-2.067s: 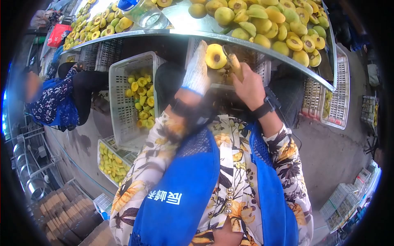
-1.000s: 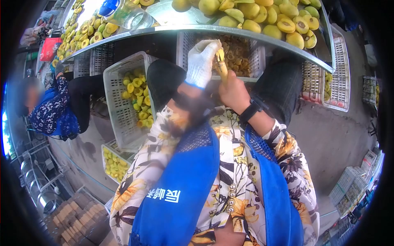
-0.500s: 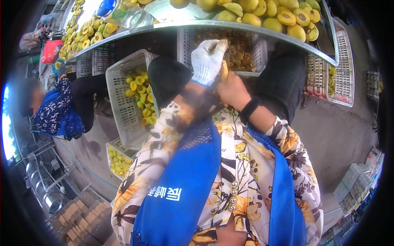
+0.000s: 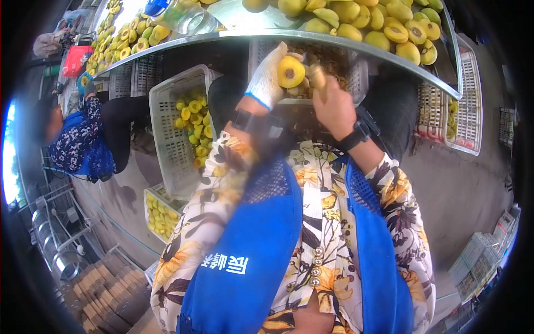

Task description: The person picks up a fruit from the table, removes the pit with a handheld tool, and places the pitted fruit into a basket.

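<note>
My bare right hand point(image 4: 336, 109) and my left hand point(image 4: 266, 79), in a white knitted glove with a blue cuff edge, have drawn apart since half a second ago, so the round yellow fruit piece point(image 4: 290, 71) now shows its cut face and dark brown centre, clear of the tool. My left hand is closed around the side of the fruit, which sits between my two hands, nearer the glove. My right hand is wrapped around a pale wooden-handled tool point(image 4: 317, 77), held just beside the fruit; its far end is blurred, and I can't quite tell its shape. Beneath both hands is a pale plastic crate point(image 4: 298, 102) of brown pieces, and to the left of my gloved hand stands a tall white slatted crate point(image 4: 167, 129) holding yellow-green fruit pieces. Beyond my hands runs the shiny metal table point(image 4: 233, 35), with heaped yellow fruit point(image 4: 349, 32) ahead of my right hand and a clear plastic container point(image 4: 197, 21) ahead of my left. Farther off to my left, a co-worker point(image 4: 72, 146) sits by the table.
</note>
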Demonstrator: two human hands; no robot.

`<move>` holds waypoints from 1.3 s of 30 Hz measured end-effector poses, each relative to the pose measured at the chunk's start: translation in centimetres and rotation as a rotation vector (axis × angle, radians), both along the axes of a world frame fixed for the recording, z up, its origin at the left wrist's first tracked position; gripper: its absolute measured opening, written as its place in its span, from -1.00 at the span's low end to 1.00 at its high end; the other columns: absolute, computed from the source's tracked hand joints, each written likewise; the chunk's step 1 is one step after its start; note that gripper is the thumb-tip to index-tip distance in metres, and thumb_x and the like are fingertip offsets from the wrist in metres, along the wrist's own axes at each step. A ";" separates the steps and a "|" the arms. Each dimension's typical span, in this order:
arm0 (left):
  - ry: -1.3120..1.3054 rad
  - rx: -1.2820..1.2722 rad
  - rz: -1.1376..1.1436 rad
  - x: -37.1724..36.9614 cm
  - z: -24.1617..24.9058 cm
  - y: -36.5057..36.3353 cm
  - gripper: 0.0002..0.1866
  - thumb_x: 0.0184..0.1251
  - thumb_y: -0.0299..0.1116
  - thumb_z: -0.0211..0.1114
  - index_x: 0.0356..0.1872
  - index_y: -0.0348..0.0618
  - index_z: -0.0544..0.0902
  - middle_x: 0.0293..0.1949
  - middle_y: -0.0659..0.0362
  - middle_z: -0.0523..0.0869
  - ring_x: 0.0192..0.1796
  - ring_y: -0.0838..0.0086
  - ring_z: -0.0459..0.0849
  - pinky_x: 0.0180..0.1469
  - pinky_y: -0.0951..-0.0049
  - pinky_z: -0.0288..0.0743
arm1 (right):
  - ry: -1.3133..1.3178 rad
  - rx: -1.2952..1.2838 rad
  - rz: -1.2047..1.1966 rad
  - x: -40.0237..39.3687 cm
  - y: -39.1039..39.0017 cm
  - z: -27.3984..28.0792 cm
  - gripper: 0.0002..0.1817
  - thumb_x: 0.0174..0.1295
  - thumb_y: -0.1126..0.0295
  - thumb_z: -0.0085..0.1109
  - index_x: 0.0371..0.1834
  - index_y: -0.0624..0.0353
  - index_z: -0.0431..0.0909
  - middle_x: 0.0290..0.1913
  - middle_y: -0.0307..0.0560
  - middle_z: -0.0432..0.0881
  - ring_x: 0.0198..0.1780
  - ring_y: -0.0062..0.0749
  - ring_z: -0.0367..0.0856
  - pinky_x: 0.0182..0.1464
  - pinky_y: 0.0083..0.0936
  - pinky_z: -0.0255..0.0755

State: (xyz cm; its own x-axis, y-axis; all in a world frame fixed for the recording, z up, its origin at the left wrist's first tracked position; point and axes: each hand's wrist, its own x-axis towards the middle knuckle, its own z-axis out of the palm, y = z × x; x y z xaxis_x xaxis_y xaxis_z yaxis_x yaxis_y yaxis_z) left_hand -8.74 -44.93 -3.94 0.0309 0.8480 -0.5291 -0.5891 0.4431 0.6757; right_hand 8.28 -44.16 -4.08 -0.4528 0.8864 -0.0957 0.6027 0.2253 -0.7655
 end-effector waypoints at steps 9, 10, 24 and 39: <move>0.026 -0.001 0.002 1.1 1.5 -0.2 -0.29 0.34 0.31 -0.29 0.10 -0.11 0.47 -0.06 0.12 0.61 -0.08 0.42 0.59 -0.25 0.33 0.56 | 0.506 -0.257 -0.041 -0.3 3.2 -2.4 -0.58 0.13 0.20 0.23 -0.08 0.30 0.43 -0.34 0.01 0.59 -0.39 -0.32 0.55 -0.35 -0.44 0.45; -0.012 0.088 0.022 1.3 1.6 -0.8 -0.38 0.41 0.18 -0.21 0.13 -0.16 0.42 0.03 0.09 0.56 0.03 0.41 0.53 -0.06 0.27 0.53 | 0.538 -0.412 -0.108 -0.7 3.1 -0.3 -0.67 0.19 0.25 0.18 -0.12 0.26 0.41 -0.42 -0.11 0.53 -0.53 -0.44 0.46 -0.48 -0.49 0.40; 0.378 -0.050 0.090 0.3 0.9 -0.7 -0.29 0.34 0.28 -0.20 -0.40 -0.22 0.64 -0.44 0.12 0.65 -0.40 0.41 0.59 -0.31 0.42 0.54 | 0.664 -0.987 -0.287 -2.4 -0.9 0.4 -0.84 0.23 0.38 0.12 -0.29 0.16 0.35 -0.61 -0.28 0.34 -0.73 -0.66 0.23 -0.71 -0.60 0.16; -0.054 0.260 0.421 2.1 0.0 -0.7 -0.62 0.45 -0.10 -0.06 0.03 -0.21 0.44 -0.06 0.06 0.60 0.01 0.37 0.54 0.12 0.37 0.41 | 1.071 -1.308 -0.449 -3.3 -0.7 0.8 -0.90 0.27 0.40 0.05 -0.32 0.08 0.32 -0.57 -0.33 0.33 -0.69 -0.68 0.17 -0.63 -0.65 0.14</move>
State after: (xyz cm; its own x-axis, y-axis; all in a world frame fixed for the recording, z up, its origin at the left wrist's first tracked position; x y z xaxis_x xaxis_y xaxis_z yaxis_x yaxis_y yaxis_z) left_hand -6.64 -45.64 -3.99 -0.3207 0.8965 -0.3058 -0.7181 -0.0196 0.6956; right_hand 4.98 -44.90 -3.30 -0.5511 0.5402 -0.6360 -0.4089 -0.8392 -0.3585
